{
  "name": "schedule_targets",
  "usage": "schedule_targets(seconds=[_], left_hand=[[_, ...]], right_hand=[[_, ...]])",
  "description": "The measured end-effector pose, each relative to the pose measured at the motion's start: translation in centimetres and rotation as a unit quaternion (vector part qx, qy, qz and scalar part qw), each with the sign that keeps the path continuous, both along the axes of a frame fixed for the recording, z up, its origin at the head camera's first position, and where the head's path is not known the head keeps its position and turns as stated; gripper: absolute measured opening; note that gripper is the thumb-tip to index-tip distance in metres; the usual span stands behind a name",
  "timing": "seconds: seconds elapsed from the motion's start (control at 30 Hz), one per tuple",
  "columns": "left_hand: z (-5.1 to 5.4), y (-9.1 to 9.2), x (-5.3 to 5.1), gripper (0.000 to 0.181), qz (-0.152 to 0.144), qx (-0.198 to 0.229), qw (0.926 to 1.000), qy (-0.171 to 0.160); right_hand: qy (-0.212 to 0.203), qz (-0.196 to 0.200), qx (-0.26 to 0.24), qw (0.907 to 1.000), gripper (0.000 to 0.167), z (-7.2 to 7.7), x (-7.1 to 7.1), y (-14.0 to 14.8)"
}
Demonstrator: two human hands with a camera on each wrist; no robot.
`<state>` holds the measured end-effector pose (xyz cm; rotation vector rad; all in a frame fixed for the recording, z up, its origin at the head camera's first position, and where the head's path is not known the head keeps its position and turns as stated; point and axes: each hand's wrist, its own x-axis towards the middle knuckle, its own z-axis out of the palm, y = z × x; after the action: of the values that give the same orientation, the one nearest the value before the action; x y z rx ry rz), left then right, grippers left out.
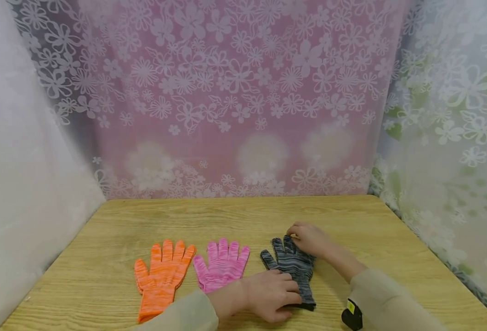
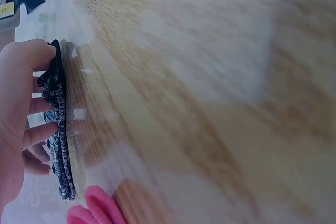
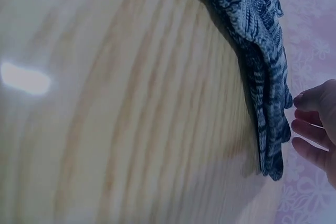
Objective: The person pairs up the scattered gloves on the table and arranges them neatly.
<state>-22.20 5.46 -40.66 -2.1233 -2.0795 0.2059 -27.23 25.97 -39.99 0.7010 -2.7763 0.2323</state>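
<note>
A dark grey and black striped knit glove (image 1: 296, 266) lies flat on the wooden table, its fingers pointing away from me. My left hand (image 1: 270, 294) rests over its cuff side; in the left wrist view the thumb (image 2: 41, 53) touches the black cuff and fingertips rest on the knit. At the far end my right hand (image 1: 311, 239) touches the glove's fingertips. The right wrist view shows the right hand (image 3: 320, 124) with loosely bent fingers beside the glove's tips (image 3: 273, 166), which lie in layers. A pink glove (image 1: 223, 264) lies left of it, partly hidden by my left forearm.
An orange glove (image 1: 162, 276) lies furthest left on the wooden table (image 1: 103, 257), fingers pointing away. Flowered curtains (image 1: 243, 101) stand behind the table and on the sides. A black strap with a yellow label (image 1: 352, 315) is on the right sleeve.
</note>
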Motion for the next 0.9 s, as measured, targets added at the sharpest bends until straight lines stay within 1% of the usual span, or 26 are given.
schedule_targets(seconds=[0.1,0.23,0.4,0.47,0.53,0.67,0.8,0.9], left_hand=[[0.0,0.0,-0.1,0.033,-0.005,0.001,1.0,-0.004],[0.0,0.0,-0.2,0.033,-0.006,-0.001,0.9999,-0.011],[0.0,0.0,-0.2,0.032,0.0,-0.001,1.0,-0.003],[0.1,-0.1,-0.2,0.032,0.001,0.0,1.0,0.005],[0.2,-0.1,-0.2,0.032,0.002,0.0,1.0,0.007],[0.1,-0.1,-0.2,0.032,-0.001,0.001,1.0,-0.001],[0.0,-0.1,-0.2,0.033,-0.002,0.0,1.0,-0.007],[0.0,-0.1,-0.2,0.032,-0.001,0.0,1.0,-0.006]], right_hand=[[-0.012,-0.006,0.008,0.9999,0.014,-0.3,-0.6,-0.5],[-0.012,-0.018,0.019,0.9996,0.013,-0.6,-1.2,-0.7],[0.002,-0.024,-0.005,0.9997,0.012,-0.6,-1.3,-0.6],[0.002,-0.022,-0.011,0.9997,0.012,-0.5,-1.4,-0.6],[-0.003,-0.015,-0.003,0.9999,0.013,-0.4,-1.5,-0.5],[-0.008,0.015,0.018,0.9997,0.013,-0.7,-1.7,-0.4],[0.02,0.035,0.032,0.9986,0.011,-1.1,-1.8,-0.3],[0.039,0.044,0.034,0.9977,0.011,-1.1,-1.8,-0.2]])
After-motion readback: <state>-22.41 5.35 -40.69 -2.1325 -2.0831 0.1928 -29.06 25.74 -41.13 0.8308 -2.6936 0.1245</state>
